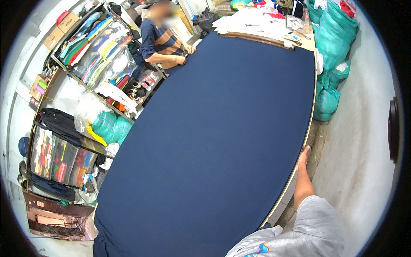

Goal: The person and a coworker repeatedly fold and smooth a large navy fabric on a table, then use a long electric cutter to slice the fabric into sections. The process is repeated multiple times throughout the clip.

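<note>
A wide sheet of dark navy cloth (209, 137) is spread over a long table and hangs over its near left corner. My right hand (303, 157) is at the table's right edge, with the grey sleeve of that arm behind it. One digit points up; the other fingers are too hidden to show whether they grip the edge or the cloth. My left hand is out of view. At the far left edge, another person (160, 40) stands with both hands on the cloth's border.
A brown roll (257, 39) lies across the far end, with white sheets (252, 26) and a phone (293, 37) beyond it. Green sacks (336, 38) lean on the right wall (364, 128). Shelves of folded, bagged cloth (100, 51) line the left side. A narrow floor strip (317, 137) runs along the right.
</note>
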The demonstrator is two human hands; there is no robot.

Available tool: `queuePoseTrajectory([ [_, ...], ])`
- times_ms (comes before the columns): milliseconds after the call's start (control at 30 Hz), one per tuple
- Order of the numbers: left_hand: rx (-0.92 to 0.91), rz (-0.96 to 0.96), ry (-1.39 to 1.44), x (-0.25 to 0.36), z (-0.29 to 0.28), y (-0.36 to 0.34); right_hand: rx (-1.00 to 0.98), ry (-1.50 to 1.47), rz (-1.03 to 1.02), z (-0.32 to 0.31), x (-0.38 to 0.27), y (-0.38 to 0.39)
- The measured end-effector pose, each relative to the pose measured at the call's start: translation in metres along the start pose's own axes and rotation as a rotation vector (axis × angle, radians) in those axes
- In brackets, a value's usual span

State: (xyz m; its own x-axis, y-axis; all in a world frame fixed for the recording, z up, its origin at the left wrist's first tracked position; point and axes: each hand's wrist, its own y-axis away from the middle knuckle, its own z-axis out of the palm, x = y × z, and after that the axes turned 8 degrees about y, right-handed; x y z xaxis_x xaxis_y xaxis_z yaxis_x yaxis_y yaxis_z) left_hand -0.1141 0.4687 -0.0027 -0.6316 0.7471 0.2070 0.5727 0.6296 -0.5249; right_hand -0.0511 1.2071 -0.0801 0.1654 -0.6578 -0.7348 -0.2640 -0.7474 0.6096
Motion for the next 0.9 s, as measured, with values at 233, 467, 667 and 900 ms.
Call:
queuePoseTrajectory([
  [233,0.013,-0.132,0.039,-0.032,0.009,0.009,-0.404,-0.457,0.141,0.024,0.166,-0.040],
  [467,-0.024,-0.106,0.087,-0.012,0.014,0.003,-1.051,1.502,-0.243,-0.050,0.328,0.098],
  [667,-0.100,-0.160,0.097,-0.021,0.001,0.006,-1.422,1.787,-0.246,-0.052,0.334,0.144],
  [900,-0.246,-0.042,0.072,-0.025,-0.017,0.011,-1.246,1.880,-0.502,-0.032,0.260,0.107],
])
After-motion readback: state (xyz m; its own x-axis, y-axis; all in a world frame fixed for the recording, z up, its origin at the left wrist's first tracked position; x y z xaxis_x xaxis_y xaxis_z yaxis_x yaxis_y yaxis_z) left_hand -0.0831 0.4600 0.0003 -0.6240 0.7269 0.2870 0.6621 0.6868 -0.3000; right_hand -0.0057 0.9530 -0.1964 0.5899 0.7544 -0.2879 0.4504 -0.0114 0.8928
